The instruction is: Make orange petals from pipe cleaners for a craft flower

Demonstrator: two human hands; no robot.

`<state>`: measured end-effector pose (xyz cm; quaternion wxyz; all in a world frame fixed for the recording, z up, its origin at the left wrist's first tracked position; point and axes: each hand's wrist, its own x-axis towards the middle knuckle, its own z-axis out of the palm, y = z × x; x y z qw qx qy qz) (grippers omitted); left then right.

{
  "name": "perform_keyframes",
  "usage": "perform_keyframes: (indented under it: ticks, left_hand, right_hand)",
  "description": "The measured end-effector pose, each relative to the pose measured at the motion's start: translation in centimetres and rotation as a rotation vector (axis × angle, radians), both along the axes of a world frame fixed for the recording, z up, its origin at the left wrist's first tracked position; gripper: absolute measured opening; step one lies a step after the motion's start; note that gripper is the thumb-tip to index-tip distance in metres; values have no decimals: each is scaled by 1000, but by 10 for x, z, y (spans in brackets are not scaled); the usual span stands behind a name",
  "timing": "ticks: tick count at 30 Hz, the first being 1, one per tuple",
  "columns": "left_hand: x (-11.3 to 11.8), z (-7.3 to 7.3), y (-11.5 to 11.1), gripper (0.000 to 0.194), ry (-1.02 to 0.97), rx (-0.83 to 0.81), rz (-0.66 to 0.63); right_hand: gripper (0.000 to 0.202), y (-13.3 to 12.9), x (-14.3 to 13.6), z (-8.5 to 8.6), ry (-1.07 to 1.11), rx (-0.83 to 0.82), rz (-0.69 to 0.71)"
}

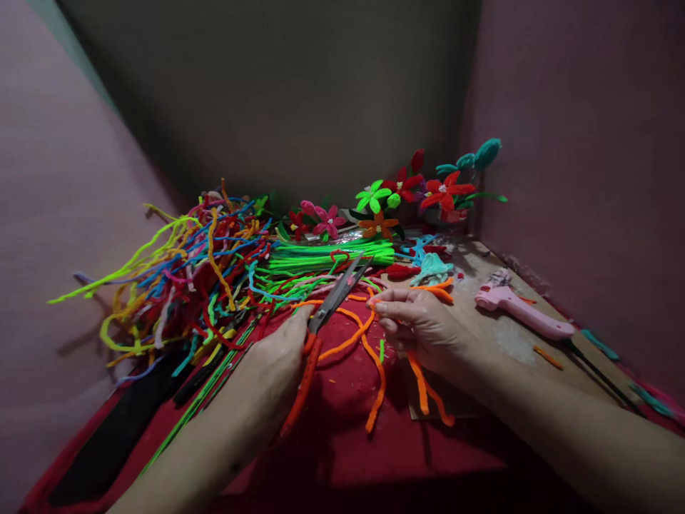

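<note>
My left hand (281, 368) is closed around scissors (335, 298) with orange handles, whose blades point up and away, slightly apart. Thumb and fingers of my right hand (417, 320) pinch an orange pipe cleaner (356, 298), its end close to the scissor blades. More orange pipe cleaners (379, 371) curve across the red cloth between my hands. Two other orange lengths (419, 382) stick out below my right hand; whether it holds them I cannot tell. A short green piece (382, 350) is near my right fingers.
A heap of mixed pipe cleaners (187, 271) lies left, beside a bundle of green ones (332, 255). Pipe-cleaner flowers (377, 225) stand along the back. A pink glue gun (527, 313) rests on the board (476, 268) at right, its cord trailing toward me. Walls enclose the back and sides.
</note>
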<state>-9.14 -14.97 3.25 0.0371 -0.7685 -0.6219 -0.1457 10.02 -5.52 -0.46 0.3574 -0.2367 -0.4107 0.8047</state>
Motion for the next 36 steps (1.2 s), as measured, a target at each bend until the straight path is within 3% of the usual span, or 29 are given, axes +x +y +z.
perform_keyframes:
  ticks: [5, 14, 23, 31, 36]
  left_hand:
    - [-7, -10, 0, 53, 106, -19, -35]
    - [-4, -24, -10, 46, 183, 29, -2]
    - [0, -27, -8, 49, 332, 181, -89]
    - [6, -25, -6, 46, 474, 268, -55]
    - [8, -23, -9, 44, 531, 252, -5]
  right_hand:
    - [17, -1, 0, 0, 35, 23, 29]
    - [12, -3, -2, 0, 33, 29, -39]
    - [10, -6, -5, -2, 60, 73, -107]
    - [7, -12, -5, 1, 18, 96, -111]
    - [2, -15, -5, -1, -17, 210, -174]
